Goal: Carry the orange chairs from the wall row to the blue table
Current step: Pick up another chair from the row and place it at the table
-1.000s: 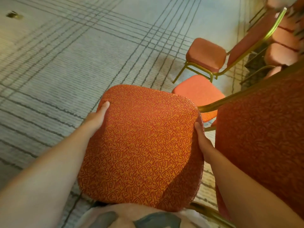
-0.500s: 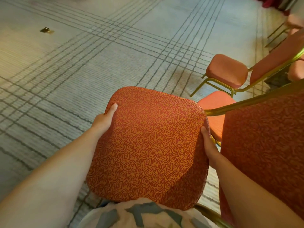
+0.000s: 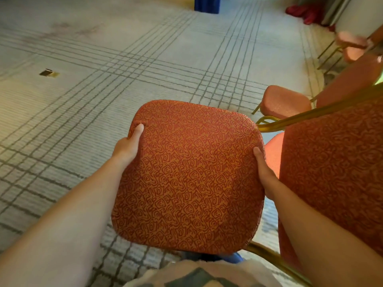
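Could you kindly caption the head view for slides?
Patterned orange chair seat gripped by left hand and right hand over lined carpet.

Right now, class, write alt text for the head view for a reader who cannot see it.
A left hand and a right hand grip the sides of an orange chair seat above pale, grey-lined carpet. Its backrest and more orange chairs are at the right; something blue stands far ahead.

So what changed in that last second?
The patterned orange chair seat has swung left, away from the plain orange chairs in the row, and a blue-draped table has come into view ahead. Both the left hand and right hand still grip its sides.
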`<state>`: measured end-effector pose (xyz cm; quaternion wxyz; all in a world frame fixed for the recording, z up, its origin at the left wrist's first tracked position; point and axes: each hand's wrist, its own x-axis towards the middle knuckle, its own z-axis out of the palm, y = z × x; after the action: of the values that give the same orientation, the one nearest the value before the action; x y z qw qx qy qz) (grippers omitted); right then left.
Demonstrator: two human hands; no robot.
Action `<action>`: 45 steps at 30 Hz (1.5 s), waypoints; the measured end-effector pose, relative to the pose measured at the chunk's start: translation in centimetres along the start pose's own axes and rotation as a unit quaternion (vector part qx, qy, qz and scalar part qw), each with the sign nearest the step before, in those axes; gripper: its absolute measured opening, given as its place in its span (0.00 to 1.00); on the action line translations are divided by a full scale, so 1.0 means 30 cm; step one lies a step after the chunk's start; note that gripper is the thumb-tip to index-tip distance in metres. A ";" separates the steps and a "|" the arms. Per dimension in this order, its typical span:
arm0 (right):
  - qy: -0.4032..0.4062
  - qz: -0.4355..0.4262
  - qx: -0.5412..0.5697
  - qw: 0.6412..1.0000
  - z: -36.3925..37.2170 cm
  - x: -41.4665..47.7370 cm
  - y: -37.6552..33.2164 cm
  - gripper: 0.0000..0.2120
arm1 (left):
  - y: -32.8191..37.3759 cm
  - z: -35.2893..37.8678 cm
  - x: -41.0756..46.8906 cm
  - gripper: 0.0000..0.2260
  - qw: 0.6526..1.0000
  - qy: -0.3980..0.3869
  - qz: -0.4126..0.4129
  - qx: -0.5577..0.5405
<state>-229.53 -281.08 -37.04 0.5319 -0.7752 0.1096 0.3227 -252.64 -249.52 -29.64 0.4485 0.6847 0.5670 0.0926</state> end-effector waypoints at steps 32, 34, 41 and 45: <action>-0.042 0.073 0.022 0.996 0.379 1.268 -1.130 0.65 | 1.065 0.522 1.488 0.39 0.996 -0.078 -0.022 0.033; -0.036 0.077 0.040 0.996 0.404 1.421 -1.181 0.65 | 1.141 0.570 1.628 0.39 0.996 -0.085 -0.016 0.037; 0.023 0.050 0.052 0.997 0.555 1.684 -1.629 0.45 | 1.562 0.668 2.069 0.38 0.994 -0.092 0.029 0.044; 0.030 0.021 0.064 0.997 0.577 1.843 -1.856 0.45 | 1.787 0.711 2.260 0.37 0.992 -0.099 0.063 0.047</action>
<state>-165.15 -233.18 -33.07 0.5698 -0.7467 0.1618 0.3026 -178.89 -199.69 -29.36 0.4631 0.7453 0.4789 0.0258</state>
